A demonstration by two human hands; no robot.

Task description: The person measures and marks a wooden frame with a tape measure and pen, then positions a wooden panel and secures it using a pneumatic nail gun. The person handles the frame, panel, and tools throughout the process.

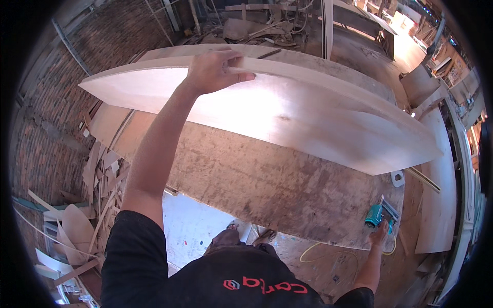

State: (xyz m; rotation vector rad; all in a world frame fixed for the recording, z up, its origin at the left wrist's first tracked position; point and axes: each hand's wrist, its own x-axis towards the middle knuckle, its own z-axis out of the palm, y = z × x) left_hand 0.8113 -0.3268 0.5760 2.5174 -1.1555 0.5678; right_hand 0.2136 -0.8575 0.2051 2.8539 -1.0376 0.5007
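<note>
My left hand (214,71) grips the top edge of a long pale wooden panel (318,123), fingers over the far side and thumb on the near face. The panel stands on its long edge, on a stained plywood worktable (257,169). At the table's near right corner, my right hand (379,236) is closed round the handle of a teal pneumatic nail gun (375,215), which rests on or just above the tabletop. Its silver magazine points away from me. A yellow air hose (308,252) trails below that hand.
A white ring-shaped piece (397,178) lies by the panel's right end, near a thin wooden strip (423,179). Wood offcuts (102,174) are heaped at left before a brick wall (46,138). A pale curved sheet (436,195) leans at right. A post (327,31) rises behind the table.
</note>
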